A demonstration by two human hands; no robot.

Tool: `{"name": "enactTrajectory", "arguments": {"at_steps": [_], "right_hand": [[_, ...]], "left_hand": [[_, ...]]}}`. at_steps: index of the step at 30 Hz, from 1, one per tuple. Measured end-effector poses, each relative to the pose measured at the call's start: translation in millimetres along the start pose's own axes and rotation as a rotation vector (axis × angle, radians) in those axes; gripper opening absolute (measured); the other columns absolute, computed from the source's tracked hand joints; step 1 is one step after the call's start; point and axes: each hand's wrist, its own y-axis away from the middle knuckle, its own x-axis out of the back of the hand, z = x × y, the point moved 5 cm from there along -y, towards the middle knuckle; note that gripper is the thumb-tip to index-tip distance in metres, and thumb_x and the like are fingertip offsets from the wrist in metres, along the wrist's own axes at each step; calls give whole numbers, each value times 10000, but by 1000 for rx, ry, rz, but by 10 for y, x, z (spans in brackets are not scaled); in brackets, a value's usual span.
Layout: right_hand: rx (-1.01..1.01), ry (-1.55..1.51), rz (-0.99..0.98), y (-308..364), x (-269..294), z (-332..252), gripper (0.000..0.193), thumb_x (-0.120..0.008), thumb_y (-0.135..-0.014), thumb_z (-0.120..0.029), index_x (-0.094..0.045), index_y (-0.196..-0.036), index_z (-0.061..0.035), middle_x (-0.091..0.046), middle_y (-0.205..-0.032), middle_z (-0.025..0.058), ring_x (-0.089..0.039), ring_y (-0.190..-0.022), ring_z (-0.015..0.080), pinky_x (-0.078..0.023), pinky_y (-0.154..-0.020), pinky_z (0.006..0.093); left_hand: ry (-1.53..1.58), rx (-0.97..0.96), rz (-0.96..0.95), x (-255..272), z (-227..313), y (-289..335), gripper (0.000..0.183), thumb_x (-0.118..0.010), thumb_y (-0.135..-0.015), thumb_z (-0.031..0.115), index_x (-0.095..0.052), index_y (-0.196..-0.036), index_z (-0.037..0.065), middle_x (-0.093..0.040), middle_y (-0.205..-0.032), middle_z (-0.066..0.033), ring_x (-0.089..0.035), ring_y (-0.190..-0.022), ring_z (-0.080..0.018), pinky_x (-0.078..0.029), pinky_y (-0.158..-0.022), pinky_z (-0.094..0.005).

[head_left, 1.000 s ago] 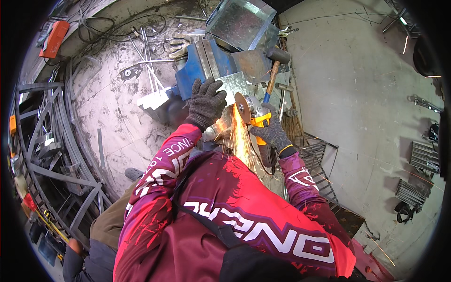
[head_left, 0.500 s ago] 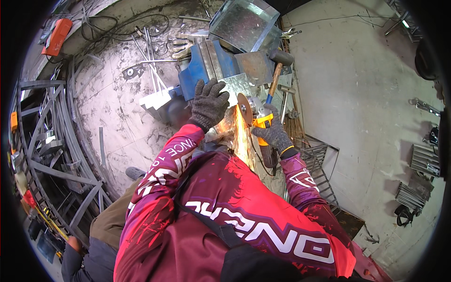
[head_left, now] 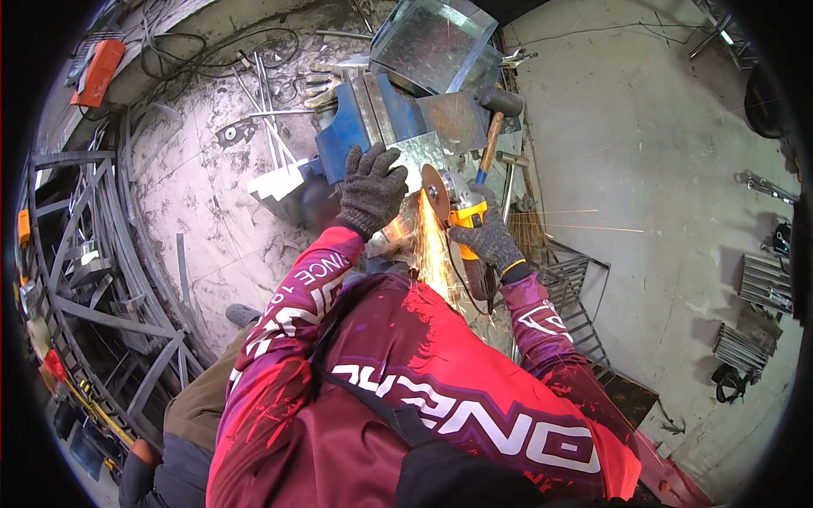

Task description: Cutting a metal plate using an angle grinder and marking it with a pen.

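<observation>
My right hand [head_left: 494, 240], in a dark grey knit glove, is wrapped round an angle grinder [head_left: 467, 215] with yellow on its body. Its brown disc [head_left: 435, 192] stands on edge against the near edge of a shiny metal sheet [head_left: 417, 152]. Orange sparks [head_left: 434, 254] pour down from the disc toward my front. A blue bench vise [head_left: 342, 134] stands at the sheet's far side, where the sheet seems clamped. My left hand [head_left: 371, 190], gloved alike, rests with its fingers stretched over the sheet's left side, next to the vise.
A mallet [head_left: 501, 102] with a wooden handle lies right of the vise. Behind stands a sheet-metal box [head_left: 434, 46]. A light glove [head_left: 321, 86] and thin metal rods [head_left: 269, 118] lie left. Metal strips [head_left: 127, 229] fill a rack far left. Another person's trousers [head_left: 203, 394] show lower left.
The grinder stays at the sheet, and the sparks spread wider, with a few streaks now flying right. The whole view has shifted slightly; both hands keep nearly the same place.
</observation>
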Motion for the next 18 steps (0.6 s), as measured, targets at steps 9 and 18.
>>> {"name": "enactTrajectory", "arguments": {"at_steps": [9, 18], "right_hand": [[-5, -101, -35, -28, -27, -74, 885, -830, -706, -14, -353, -1435, -170, -574, -1187, 100, -607, -1003, 234, -544, -875, 371], [41, 20, -4, -40, 2, -44, 880, -820, -710, -10, -357, -1440, -173, -562, -1204, 88, -595, -1037, 220, -541, -881, 352]], "left_hand": [[-6, 28, -43, -6, -3, 7, 309, -724, -762, 233, -674, -1065, 199, -598, -1331, -65, -478, -1368, -330, -285, -1157, -618], [9, 20, -28, 3, -2, 2, 307, -722, -767, 230, -672, -1068, 193, -594, -1333, -72, -484, -1354, -345, -292, -1147, -627]]}}
